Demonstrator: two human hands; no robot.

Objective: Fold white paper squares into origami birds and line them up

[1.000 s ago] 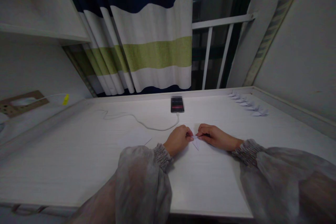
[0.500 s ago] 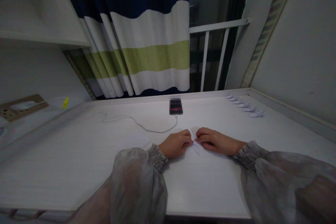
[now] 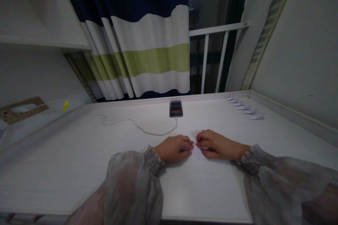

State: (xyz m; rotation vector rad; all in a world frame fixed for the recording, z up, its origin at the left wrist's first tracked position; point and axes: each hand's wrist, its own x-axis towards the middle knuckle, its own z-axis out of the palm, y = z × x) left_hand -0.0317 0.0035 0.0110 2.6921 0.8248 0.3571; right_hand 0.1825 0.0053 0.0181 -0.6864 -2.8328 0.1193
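Note:
Between my two hands is a small folded piece of white paper, low over the white desk. My left hand pinches its left side with thumb and fingertips; a ring shows on one finger. From the right, my right hand closes its bent fingers on the paper's other edge. The fingertips of both hands almost meet at the paper's top. Part of the paper is hidden behind the fingers, so its exact folded shape is hard to make out.
A row of several folded paper pieces stands at the desk's back right. A dark device with a white cable sits at the back middle. White paper lies beside my left sleeve. A curtain hangs behind the desk.
My left hand has shifted slightly left and opened out lower, its thumb now lower on the paper. More of the paper shows between the hands. The view has tilted slightly.

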